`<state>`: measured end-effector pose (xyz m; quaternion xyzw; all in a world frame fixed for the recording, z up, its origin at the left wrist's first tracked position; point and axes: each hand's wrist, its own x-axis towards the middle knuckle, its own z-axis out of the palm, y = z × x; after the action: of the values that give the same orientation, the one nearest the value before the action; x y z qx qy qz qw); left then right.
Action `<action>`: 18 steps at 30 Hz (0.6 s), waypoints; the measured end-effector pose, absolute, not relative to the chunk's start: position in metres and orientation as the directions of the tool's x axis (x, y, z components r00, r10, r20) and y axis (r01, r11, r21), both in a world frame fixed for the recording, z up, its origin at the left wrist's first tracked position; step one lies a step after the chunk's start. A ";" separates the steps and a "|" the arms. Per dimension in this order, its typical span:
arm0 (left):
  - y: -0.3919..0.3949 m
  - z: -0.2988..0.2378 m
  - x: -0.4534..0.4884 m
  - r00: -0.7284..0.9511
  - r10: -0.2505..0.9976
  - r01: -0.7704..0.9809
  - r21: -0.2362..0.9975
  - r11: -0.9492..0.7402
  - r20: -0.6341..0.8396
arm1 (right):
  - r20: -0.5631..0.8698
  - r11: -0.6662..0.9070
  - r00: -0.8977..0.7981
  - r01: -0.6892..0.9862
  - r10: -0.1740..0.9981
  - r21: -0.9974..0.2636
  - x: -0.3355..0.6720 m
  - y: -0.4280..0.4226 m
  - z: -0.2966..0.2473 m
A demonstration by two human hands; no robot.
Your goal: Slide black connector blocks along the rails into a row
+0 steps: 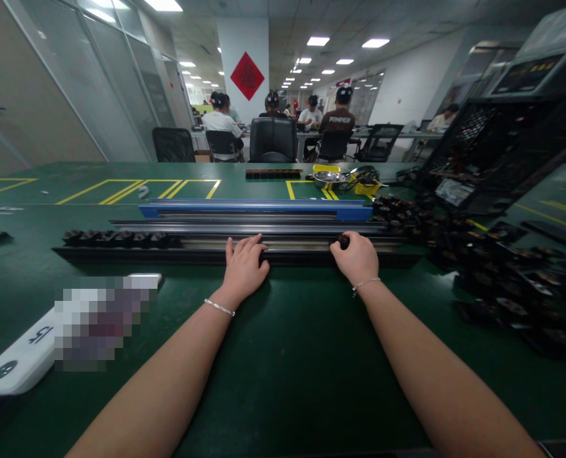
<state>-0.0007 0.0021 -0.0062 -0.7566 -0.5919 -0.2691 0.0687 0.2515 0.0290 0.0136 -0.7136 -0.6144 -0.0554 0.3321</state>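
A long black rail (311, 257) lies across the green table (287, 356) in front of me, with more metal rails and a blue one (254, 210) behind it. My left hand (243, 266) rests flat on the black rail, fingers stretched out over it. My right hand (358, 256) is closed in a pinch on a small black part (343, 241) at the rail. A row of small black parts (116, 238) sits in the rail's left section.
A heap of black parts (497, 273) covers the table at right, below a black crate (497, 146). A white device (35, 346) lies at front left. A metal bowl (328, 177) and yellow items stand farther back. Several people sit at distant desks.
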 end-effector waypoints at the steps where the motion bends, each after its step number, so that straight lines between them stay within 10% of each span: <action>1: 0.002 -0.006 -0.001 0.155 0.859 0.933 0.214 -0.290 0.489 | 0.488 -0.025 0.240 0.913 0.840 -0.407 0.252 0.029 0.013; 18: 0.002 -0.006 0.000 0.149 0.860 0.933 0.219 -0.286 0.488 | 0.490 -0.031 0.241 0.916 0.838 -0.399 0.253 0.031 0.012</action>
<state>-0.0001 0.0023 -0.0059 -0.7550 -0.5937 -0.2702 0.0676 0.2531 0.0312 0.0122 -0.7155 -0.6129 -0.0596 0.3298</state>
